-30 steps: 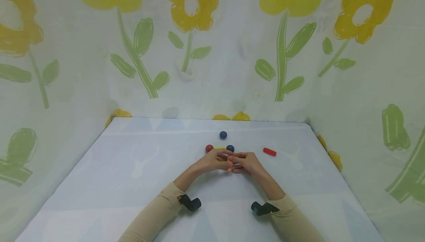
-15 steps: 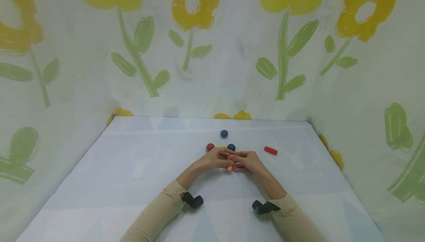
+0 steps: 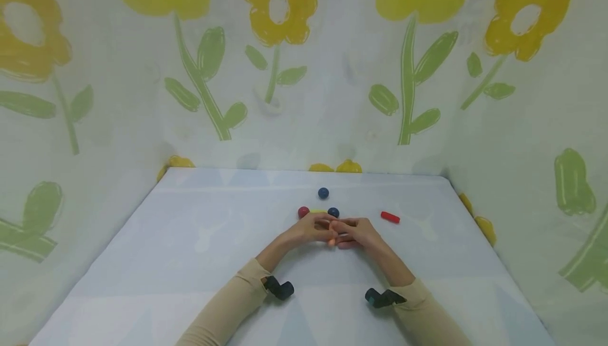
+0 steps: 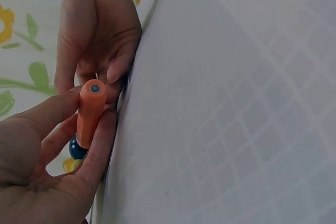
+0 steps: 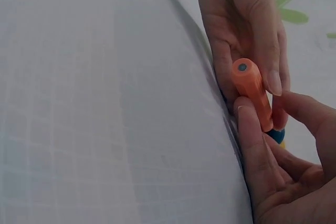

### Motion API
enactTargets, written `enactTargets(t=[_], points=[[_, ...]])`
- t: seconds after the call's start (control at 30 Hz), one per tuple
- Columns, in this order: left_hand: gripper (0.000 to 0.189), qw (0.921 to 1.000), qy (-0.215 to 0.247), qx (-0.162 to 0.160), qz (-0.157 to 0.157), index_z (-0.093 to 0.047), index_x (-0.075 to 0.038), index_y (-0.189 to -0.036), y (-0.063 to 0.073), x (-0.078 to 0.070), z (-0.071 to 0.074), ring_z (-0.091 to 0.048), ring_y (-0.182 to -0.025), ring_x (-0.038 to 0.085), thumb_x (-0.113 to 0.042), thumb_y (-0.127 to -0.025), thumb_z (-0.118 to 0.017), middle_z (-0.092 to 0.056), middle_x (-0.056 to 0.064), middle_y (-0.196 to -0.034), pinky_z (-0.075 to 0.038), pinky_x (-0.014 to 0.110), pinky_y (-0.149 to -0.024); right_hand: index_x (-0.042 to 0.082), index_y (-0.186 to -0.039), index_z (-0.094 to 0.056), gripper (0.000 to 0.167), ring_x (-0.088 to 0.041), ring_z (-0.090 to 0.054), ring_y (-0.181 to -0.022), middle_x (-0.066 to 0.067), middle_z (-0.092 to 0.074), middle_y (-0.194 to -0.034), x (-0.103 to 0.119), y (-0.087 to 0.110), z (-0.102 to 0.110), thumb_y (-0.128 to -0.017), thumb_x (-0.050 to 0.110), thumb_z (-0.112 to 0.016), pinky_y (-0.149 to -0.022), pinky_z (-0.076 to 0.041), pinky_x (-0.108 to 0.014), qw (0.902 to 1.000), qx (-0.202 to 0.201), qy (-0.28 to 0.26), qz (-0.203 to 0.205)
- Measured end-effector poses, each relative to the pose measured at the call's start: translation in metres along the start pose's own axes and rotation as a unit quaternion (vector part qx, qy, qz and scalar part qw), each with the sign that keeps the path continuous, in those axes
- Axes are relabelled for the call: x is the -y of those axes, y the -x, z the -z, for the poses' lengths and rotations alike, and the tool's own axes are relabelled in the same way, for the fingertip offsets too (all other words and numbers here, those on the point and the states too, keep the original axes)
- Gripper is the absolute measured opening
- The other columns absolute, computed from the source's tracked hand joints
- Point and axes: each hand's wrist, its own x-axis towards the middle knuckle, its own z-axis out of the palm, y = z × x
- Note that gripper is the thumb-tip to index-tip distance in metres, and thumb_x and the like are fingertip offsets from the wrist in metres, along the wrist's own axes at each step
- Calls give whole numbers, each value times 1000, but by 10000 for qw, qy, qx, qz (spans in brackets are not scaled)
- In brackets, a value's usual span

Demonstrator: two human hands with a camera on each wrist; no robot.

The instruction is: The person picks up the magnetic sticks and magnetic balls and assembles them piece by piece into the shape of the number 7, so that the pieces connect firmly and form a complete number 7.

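Observation:
An orange magnetic rod, with a small grey metal disc in its end, is held between both hands. My left hand pinches it between thumb and fingers. From the other side my right hand also has its thumb and fingers on the rod, as the right wrist view shows on the orange rod. Just beyond the fingers a yellow rod lies between a red ball and a blue ball. The fingers partly cover this row in the head view.
Farther back sits another blue ball. A red rod lies to the right of the hands. The white table is bordered by flower-printed cloth walls. Each wrist carries a small black camera.
Both hands keep their grip on the orange rod, almost in the same pose. The whole head view has shifted slightly; the balls and rods on the table stay in place.

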Motion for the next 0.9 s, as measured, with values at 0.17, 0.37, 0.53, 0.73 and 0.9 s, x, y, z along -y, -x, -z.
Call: enactTargets(t=[0.17, 0.37, 0.53, 0.73, 0.9], points=[[37, 9999, 143, 11, -10, -64, -17, -126, 1, 1, -1, -65, -103, 17, -22, -90, -71, -62, 8, -127, -53, 31, -91, 3, -134, -57, 70, -19, -74, -81, -10, -74, -103, -1, 1, 2, -84, 49, -72, -70, -59, -27, 9998, 126, -80, -123], [35, 9995, 303, 44, 10, -64, -17, -125, 3, -3, -1, -65, -102, 16, -19, -91, -70, -63, 7, -126, -54, 31, -91, 6, -131, -61, 59, -19, -73, -80, -8, -74, -100, 1, 3, 10, -87, 44, -72, -70, -59, -28, 9994, 202, 281, -64], [34, 9989, 430, -2, 191, -65, -16, -125, 4, -4, -2, -65, -99, 15, -18, -91, -70, -65, 4, -121, -55, 33, -92, 8, -125, -65, 47, -19, -72, -76, -8, -74, -98, 1, 10, 22, -89, 38, -71, -69, -59, -29, 9956, -120, 904, 224], [36, 9988, 406, -55, 266, -65, -16, -125, 4, -3, -3, -63, -98, 15, -22, -90, -71, -66, 3, -113, -56, 30, -90, 8, -121, -67, 40, -16, -68, -72, -8, -73, -100, 4, 17, 42, -91, 35, -69, -69, -58, -27, 9817, -699, 1732, 370], [36, 9983, 503, -47, 277, -65, -16, -125, 5, -5, -2, -62, -97, 15, -21, -90, -72, -65, 2, -115, -56, 29, -87, 4, -123, -65, 43, -15, -66, -75, -14, -70, -106, 10, 23, 61, -92, 34, -68, -70, -58, -28, 9663, -1096, 2248, 601]])
